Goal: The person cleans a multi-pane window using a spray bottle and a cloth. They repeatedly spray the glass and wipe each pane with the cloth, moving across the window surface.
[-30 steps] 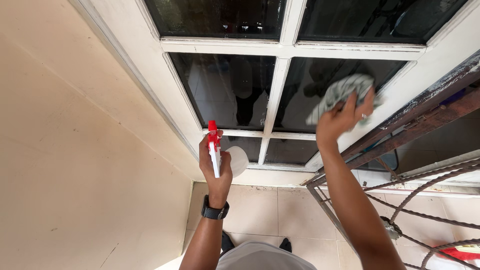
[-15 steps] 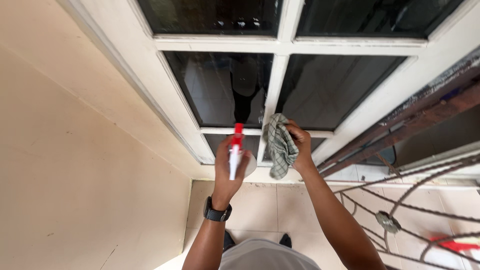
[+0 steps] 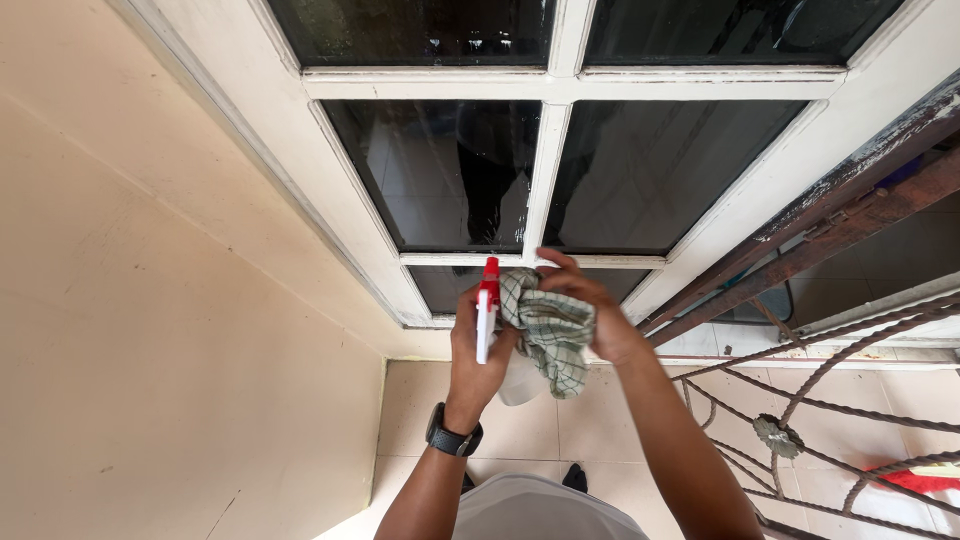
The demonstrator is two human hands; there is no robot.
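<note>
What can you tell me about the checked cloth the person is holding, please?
The checked cloth is soft woven fabric, pale with a thin green grid. It is bunched into loose folds, with one end hanging down. The right hand grips it from the right, in front of the lower window panes. Its left edge meets the spray bottle, red and white, held in the left hand.

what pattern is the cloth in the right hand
The cloth is pale with a green check pattern, seen best in the head view.

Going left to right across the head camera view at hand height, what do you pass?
Beige wall → left hand with spray bottle → checked cloth → right hand → rusty metal grille.
</note>
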